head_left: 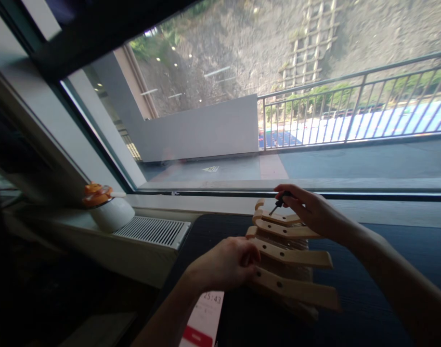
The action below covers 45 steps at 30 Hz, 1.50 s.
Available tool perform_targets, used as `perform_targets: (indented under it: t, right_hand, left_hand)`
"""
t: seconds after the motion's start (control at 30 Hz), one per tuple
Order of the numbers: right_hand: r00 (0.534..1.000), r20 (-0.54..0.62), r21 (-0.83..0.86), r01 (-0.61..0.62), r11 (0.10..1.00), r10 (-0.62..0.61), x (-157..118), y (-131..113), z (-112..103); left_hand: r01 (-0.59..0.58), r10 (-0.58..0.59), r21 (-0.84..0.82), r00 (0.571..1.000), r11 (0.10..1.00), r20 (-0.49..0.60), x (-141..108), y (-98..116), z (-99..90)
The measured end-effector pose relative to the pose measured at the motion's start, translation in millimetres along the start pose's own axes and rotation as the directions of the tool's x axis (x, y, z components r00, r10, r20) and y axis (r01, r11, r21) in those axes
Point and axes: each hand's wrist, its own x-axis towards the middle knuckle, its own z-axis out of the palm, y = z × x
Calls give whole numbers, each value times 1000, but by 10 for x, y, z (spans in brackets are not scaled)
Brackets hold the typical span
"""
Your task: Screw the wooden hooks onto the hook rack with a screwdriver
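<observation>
A wooden rack (pixel 296 257) with several curved, light-coloured arms lies on the dark table, and dark round screw holes or heads dot the arms. My right hand (pixel 307 209) grips a small screwdriver (pixel 278 204) by its black handle, its tip down at the farthest arm. At the rack's left side, my left hand (pixel 229 262) has its fingers curled round the near end of one wooden arm. Its fingertips are partly in shadow.
A phone (pixel 206 320) with a lit screen lies beneath my left forearm. Left of the dark table (pixel 211 231) are a white vent grille (pixel 155 231) and a white pot (pixel 114 214) with an orange figure (pixel 97 193). A large window stands behind.
</observation>
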Motion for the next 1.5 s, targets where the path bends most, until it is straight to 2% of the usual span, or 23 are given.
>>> perform_targets:
  t: [0.13, 0.23, 0.3, 0.37, 0.4, 0.43, 0.47, 0.5, 0.53, 0.6, 0.63, 0.7, 0.9, 1.1, 1.27, 1.37, 1.5]
  right_hand:
    - [997, 83, 31, -5, 1000, 3, -46, -179, -7]
    - [982, 186, 65, -26, 998, 14, -91, -328, 7]
    - [975, 224, 77, -11, 997, -6, -115, -409, 32]
    - [972, 231, 90, 15, 996, -35, -129, -468, 60]
    - [972, 232, 97, 24, 995, -46, -132, -490, 71]
    - [971, 234, 101, 28, 995, -51, -134, -507, 79]
    - [969, 241, 102, 28, 994, -52, -134, -521, 83]
    - [967, 248, 104, 27, 994, -52, -135, -533, 85]
    - [965, 258, 106, 22, 994, -49, -136, -544, 85]
    - [964, 264, 114, 12, 993, -42, -140, -563, 86]
    - [965, 258, 119, 11, 993, -42, -143, -572, 88]
    - [969, 240, 131, 18, 991, -49, -147, -586, 98]
    - [975, 204, 148, 56, 987, -86, -142, -518, 148]
    - [986, 165, 198, 0, 980, -33, -120, -337, 223]
    - [990, 144, 207, -23, 978, -8, -105, -330, 240]
    - [988, 146, 188, 12, 982, -40, -110, -361, 216]
    - [987, 134, 133, 75, 988, -92, -112, -389, 180]
  left_hand:
    - [-49, 26, 130, 985, 990, 172, -204, 315, 104]
    - [-90, 64, 68, 946, 994, 318, -394, 516, 75]
    - [-79, 68, 26, 953, 997, 294, -451, 552, -9]
    - [-61, 64, -25, 992, 998, 107, -395, 470, -95]
    - [-58, 54, -52, 996, 997, -74, -325, 386, -122]
    - [-32, 10, -75, 961, 997, -276, -235, 282, -131]
    - [0, -42, -102, 909, 995, -415, -134, 166, -123]
    - [7, -60, -115, 882, 993, -468, -33, 49, -97]
    - [18, -78, -138, 893, 990, -444, 60, -62, -59]
    - [40, -105, -247, 961, 968, -256, 196, -230, 31]
    - [38, -98, -312, 979, 949, -178, 235, -281, 71]
    - [18, -69, -402, 991, 915, -112, 264, -319, 124]
    - [-12, -61, -555, 992, 832, -113, 243, -236, 98]
    - [-29, -45, -580, 993, 814, -113, 255, -238, 83]
    - [-39, -27, -622, 995, 782, -96, 258, -269, 101]
    - [-55, -3, -648, 996, 760, -88, 260, -287, 107]
    - [-55, -1, -631, 996, 773, -89, 255, -286, 102]
